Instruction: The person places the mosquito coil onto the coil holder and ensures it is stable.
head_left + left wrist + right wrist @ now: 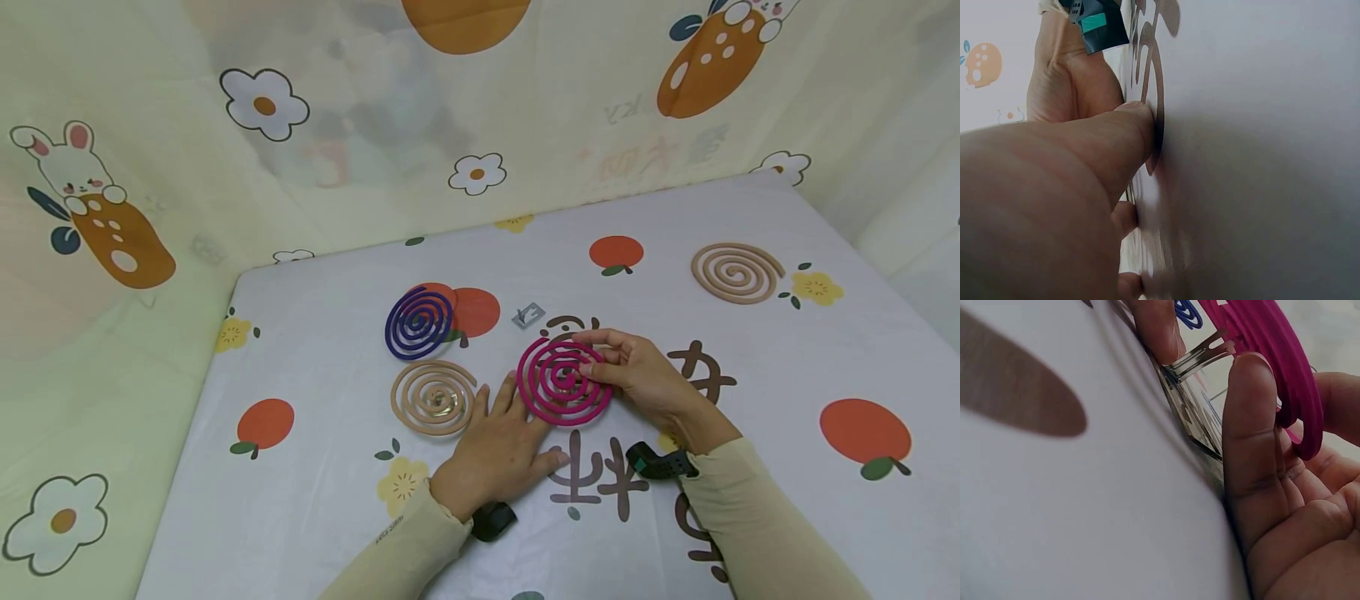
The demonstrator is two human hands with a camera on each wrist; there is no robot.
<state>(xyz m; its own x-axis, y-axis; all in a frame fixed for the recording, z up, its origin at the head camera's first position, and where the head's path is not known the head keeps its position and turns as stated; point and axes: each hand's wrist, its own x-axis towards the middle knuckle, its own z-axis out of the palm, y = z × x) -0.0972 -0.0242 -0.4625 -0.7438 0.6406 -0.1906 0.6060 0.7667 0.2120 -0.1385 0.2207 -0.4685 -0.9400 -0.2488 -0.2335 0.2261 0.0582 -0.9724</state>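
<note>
My right hand (652,379) pinches a magenta mosquito coil (567,380) between thumb and fingers, above the table. In the right wrist view, the raised prong of a thin metal coil stand (1200,359) meets the coil's middle; the stand's plate lies on the cloth. A fingertip (1157,328) presses down at that plate's edge. My left hand (491,454) lies on the table with fingers extended, its index finger reaching to the magenta coil's edge. Close beside its other fingers is a tan coil (438,398), with shiny metal showing at its centre.
A dark blue coil (417,322) lies behind the near tan one. Another bare metal stand (529,315) is beyond the magenta coil. At the far right lies a second tan coil (737,272). A patterned cloth covers the table (315,500), and a curtain (375,192) hangs behind it.
</note>
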